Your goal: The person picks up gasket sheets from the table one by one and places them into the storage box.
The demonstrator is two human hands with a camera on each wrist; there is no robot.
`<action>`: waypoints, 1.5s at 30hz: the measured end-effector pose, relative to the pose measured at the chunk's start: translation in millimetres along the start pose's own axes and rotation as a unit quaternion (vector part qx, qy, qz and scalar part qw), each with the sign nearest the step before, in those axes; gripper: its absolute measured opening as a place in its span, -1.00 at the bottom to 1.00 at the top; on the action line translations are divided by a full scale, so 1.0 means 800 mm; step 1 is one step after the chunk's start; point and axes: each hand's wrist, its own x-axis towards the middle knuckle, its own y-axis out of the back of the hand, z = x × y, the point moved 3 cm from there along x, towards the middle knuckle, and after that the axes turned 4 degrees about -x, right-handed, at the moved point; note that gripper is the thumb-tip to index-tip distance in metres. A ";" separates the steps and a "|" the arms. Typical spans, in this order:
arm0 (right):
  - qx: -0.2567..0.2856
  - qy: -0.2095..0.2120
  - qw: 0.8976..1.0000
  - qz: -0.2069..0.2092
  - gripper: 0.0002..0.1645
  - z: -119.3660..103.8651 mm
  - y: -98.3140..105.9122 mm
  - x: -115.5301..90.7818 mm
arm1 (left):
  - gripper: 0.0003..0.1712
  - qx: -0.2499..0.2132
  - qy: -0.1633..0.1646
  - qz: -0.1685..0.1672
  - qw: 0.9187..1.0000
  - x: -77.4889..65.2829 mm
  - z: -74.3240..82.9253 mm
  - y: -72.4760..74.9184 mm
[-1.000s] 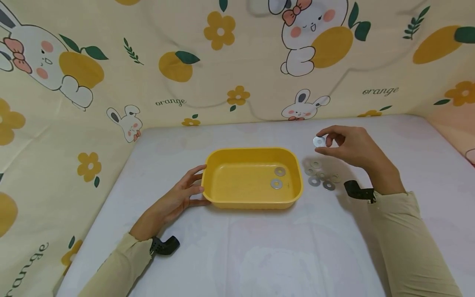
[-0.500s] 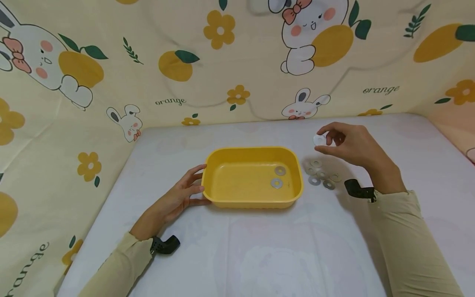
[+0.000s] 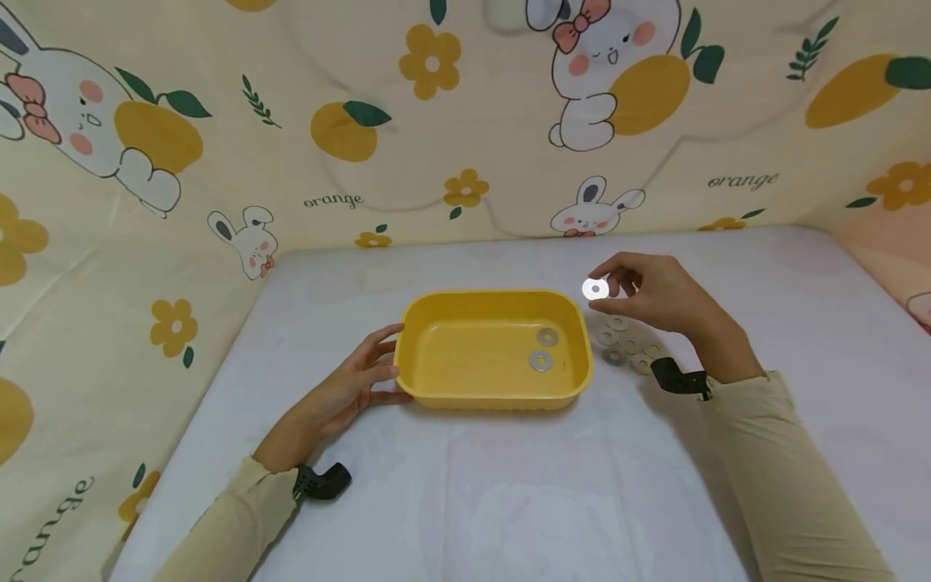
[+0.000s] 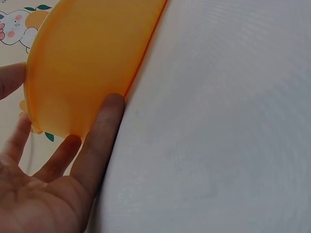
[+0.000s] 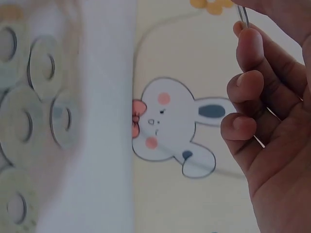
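In the head view my right hand (image 3: 655, 295) pinches a bright metal washer (image 3: 596, 288) between thumb and fingertips, just outside the upper right corner of a yellow tray (image 3: 465, 401). Only the washer's thin edge (image 5: 244, 17) shows at the top of the right wrist view. My left hand (image 3: 349, 384) touches the tray's left end with spread, fairly straight fingers (image 4: 99, 138). Inside the tray, two washers lie near its right end, the upper one (image 3: 547, 331) and the lower one (image 3: 541, 353). Several loose washers (image 3: 614, 356) lie together right of the tray, beneath my right hand.
A white cloth (image 3: 494, 493) covers the table. Behind and to the left hangs a cream cloth (image 3: 407, 162) printed with rabbits, oranges and flowers. Black wrist devices sit at both cuffs, the left device (image 3: 323, 481) and the right device (image 3: 676, 377).
My right hand has moved left and slightly down with the washer, nearer the tray's right end. My left hand and the tray have stayed in place.
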 end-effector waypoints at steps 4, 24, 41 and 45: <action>0.002 0.019 1.000 -0.002 -0.63 -0.007 -0.008 0.003 | -0.23 0.001 0.002 0.002 1.000 0.000 0.000 0.000; 0.024 0.103 0.991 -0.077 -0.65 -0.047 -0.049 0.018 | -0.22 0.019 0.001 -0.011 1.000 -0.002 0.005 -0.003; -0.034 0.086 0.988 -0.123 -0.63 -0.066 -0.072 0.027 | -0.31 0.021 0.011 0.003 1.000 0.002 0.001 0.001; -0.050 0.085 0.986 -0.134 -0.63 -0.070 -0.076 0.029 | -0.29 0.018 0.009 -0.005 1.000 0.002 0.001 0.001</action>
